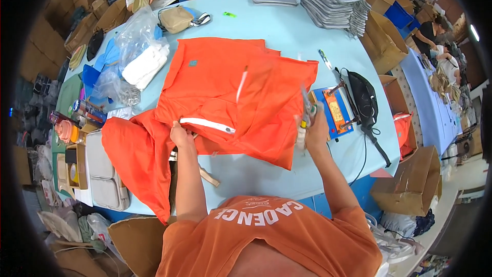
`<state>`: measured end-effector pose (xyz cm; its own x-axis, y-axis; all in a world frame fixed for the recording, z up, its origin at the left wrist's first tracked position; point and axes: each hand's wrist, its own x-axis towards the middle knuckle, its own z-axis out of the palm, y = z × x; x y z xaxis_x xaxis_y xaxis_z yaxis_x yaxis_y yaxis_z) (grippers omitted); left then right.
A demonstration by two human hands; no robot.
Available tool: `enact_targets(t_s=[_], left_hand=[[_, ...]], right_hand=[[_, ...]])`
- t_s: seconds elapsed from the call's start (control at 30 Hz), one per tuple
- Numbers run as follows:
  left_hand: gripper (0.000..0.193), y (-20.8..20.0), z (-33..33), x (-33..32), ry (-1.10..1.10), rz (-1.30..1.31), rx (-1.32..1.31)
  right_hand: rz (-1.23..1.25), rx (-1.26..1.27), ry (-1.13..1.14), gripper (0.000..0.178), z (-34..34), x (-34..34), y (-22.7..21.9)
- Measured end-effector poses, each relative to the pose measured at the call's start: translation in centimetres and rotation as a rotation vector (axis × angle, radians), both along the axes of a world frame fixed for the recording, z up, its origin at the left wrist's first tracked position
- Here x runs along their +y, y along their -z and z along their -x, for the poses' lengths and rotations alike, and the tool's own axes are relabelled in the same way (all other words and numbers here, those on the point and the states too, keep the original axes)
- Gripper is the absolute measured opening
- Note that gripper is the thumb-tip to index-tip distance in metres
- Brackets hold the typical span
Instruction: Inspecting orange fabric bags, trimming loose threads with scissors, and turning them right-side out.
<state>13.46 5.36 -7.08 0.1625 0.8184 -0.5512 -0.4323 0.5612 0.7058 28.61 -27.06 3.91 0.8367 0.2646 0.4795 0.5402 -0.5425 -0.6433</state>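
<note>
Orange fabric pieces [205, 72], sewn like bags or garments, lie in a heap in front of me on the light blue table. A white zipper strip [207, 124] runs across the nearer part, and another white strip [242, 86] shows farther up. My left hand [180, 136] is closed on the orange cloth beside the left end of the nearer zipper. At the heap's right edge my right hand [316, 129] is closed around a grey and white hand tool [302, 131] with a yellow spot, smeared by motion; its exact kind is unclear.
A blue-based device with an orange block [335, 112] and a black waist bag [363, 97] lie to the right. Flat grey cases [333, 5] are stacked at the far right. Clear plastic bags [137, 36] and a beige pouch [176, 19] lie far left; grey cases [105, 174] near left. Two people sit opposite.
</note>
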Motion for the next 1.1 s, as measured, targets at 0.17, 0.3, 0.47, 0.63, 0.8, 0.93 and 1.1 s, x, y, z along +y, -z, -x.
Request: enact_targets(t_s=[0.17,0.3,0.47,0.63,0.8,0.93,1.1], left_hand=[[0.021,-1.1,1.0,-0.8,0.122,-0.573,0.402],[0.046,-9.2,2.4,-6.8,0.655,-0.950,0.217],[0.068,-10.7,-1.8,-15.0,1.043,-1.558,0.754],[0.039,-8.7,-6.5,-12.2,0.963,-1.625,0.738],[0.024,-17.2,-8.5,-3.8,0.689,-1.576,0.771],[0.030,-18.2,-10.9,6.5,0.542,-1.422,0.740],[0.056,-8.1,-9.7,8.5,0.521,-1.468,1.507]], right_hand=[[-0.158,-0.049,-0.089,0.051,-6.8,4.0,-0.1],[0.035,-0.230,-0.056,0.053,-10.2,7.6,-1.2],[0.064,0.010,-0.093,0.044,-11.7,11.0,1.1],[0.160,-0.012,-0.014,0.038,-14.3,12.1,2.5],[-0.089,0.165,-0.125,0.027,-11.1,13.0,-1.6],[-0.502,0.561,-0.371,0.027,-9.5,14.2,-0.1],[0.051,0.183,-0.331,0.033,-9.3,16.6,9.2]])
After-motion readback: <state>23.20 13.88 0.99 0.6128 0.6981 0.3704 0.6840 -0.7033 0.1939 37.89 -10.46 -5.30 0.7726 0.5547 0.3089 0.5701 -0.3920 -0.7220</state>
